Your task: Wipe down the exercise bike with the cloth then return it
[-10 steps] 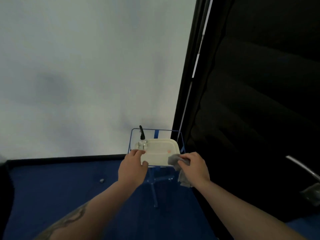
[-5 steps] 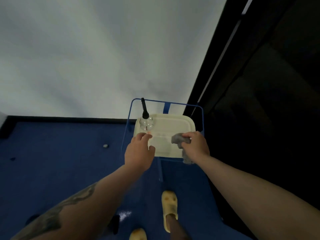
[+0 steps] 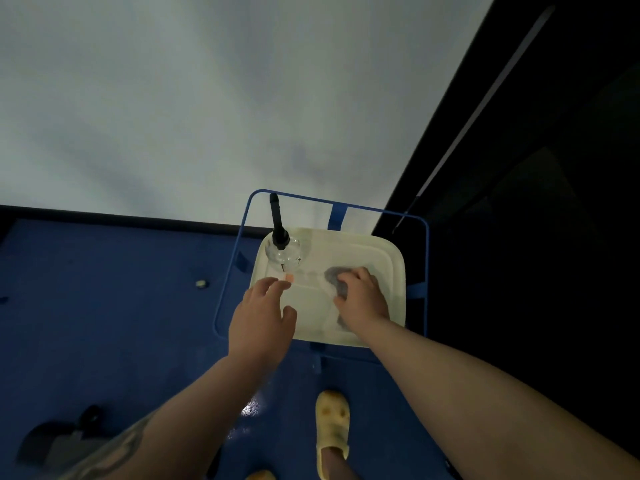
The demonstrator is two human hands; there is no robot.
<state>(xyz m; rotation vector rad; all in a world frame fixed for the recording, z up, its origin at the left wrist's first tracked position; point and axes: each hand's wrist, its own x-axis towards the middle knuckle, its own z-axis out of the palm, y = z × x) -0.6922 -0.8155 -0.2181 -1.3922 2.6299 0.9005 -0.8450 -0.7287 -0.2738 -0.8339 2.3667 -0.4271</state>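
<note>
A grey cloth (image 3: 335, 277) lies on the cream tray (image 3: 381, 252) that sits in a blue wire-frame stand (image 3: 426, 271). My right hand (image 3: 362, 297) rests on top of the cloth with its fingers curled into it, pressing it onto the tray. My left hand (image 3: 261, 318) hovers over the tray's left edge, fingers spread and holding nothing. A clear spray bottle (image 3: 282, 249) with a black nozzle stands at the tray's far left corner. The exercise bike is not in view, apart from a dark part (image 3: 59, 445) at the lower left.
The stand is against a white wall (image 3: 207, 98), with a black panel (image 3: 536, 168) on the right. The floor (image 3: 104, 323) is dark blue. My feet in yellow clogs (image 3: 332, 424) stand just before the stand. A small pale object (image 3: 201, 283) lies on the floor.
The view has tilted down and closed in on the tray. My right hand has carried the cloth from the tray's near edge onto its surface. My left hand has stayed at the left edge.
</note>
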